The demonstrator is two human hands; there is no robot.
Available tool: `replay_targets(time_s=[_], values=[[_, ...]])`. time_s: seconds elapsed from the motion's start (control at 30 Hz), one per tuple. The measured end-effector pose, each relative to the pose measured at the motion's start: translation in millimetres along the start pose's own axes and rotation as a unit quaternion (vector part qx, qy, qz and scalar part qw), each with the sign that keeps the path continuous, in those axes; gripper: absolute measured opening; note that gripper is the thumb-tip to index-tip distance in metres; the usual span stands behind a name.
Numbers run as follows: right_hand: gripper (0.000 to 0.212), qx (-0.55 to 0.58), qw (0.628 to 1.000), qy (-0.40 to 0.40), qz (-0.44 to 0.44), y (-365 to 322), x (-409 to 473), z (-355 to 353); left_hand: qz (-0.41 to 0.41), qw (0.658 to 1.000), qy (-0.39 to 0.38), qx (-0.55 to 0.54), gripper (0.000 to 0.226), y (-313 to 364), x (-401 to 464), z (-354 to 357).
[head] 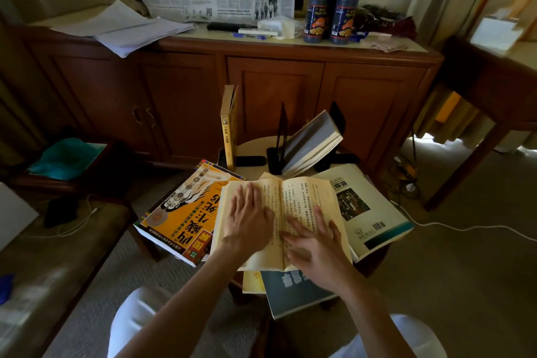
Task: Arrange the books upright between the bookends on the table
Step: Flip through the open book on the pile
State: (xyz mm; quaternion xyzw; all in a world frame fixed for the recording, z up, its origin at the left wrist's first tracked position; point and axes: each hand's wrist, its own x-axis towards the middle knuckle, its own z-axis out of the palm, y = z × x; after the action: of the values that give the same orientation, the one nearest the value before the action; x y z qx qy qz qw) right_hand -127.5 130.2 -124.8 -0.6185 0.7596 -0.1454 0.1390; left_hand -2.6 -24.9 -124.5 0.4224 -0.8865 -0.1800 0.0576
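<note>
Head view, hands: left hand [247, 219] lies flat, fingers straight, on the left page of the open book [280, 221]; right hand [315, 244] rests spread on the right page (slightly blurred).
Open book: lies face up on other books at the near side of the small round table [255, 145].
Upright: a yellow book [229, 128] stands at the far left.
Bookends: a black bookend [280, 139] props a leaning grey-edged book [312, 144].
Flat books: orange-covered book [180, 209] left, pale book [369, 209] right.
</note>
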Motion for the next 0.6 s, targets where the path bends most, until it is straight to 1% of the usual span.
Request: replay_targets(time_s=[0.1,0.2,0.3,0.4,0.5,0.6], values=[[0.048,-0.014,1.000,-0.008,0.012,0.7,1.8,1.3,0.027,0.999,-0.006,-0.029,0.067,-5.1,22.4,4.8],[0.048,-0.021,1.000,-0.006,0.013,2.0,4.0,1.8,0.042,0.997,0.005,-0.064,0.071,-9.7,16.3,6.0],[0.055,-0.012,1.000,0.000,0.008,4.6,2.6,4.6,0.068,0.995,0.030,-0.066,0.064,-15.6,-28.8,16.9],[0.053,-0.012,1.000,0.009,-0.001,8.8,1.9,8.1,0.079,0.995,0.058,-0.029,0.062,-23.9,-84.7,28.7],[0.055,-0.002,1.000,0.007,-0.007,11.2,3.7,9.5,0.062,0.995,0.076,0.008,0.058,-36.2,-106.4,35.1],[0.057,0.048,0.998,0.031,-0.004,11.2,5.4,13.7,0.010,0.996,0.081,-0.036,0.052,-39.8,-101.5,29.6]])
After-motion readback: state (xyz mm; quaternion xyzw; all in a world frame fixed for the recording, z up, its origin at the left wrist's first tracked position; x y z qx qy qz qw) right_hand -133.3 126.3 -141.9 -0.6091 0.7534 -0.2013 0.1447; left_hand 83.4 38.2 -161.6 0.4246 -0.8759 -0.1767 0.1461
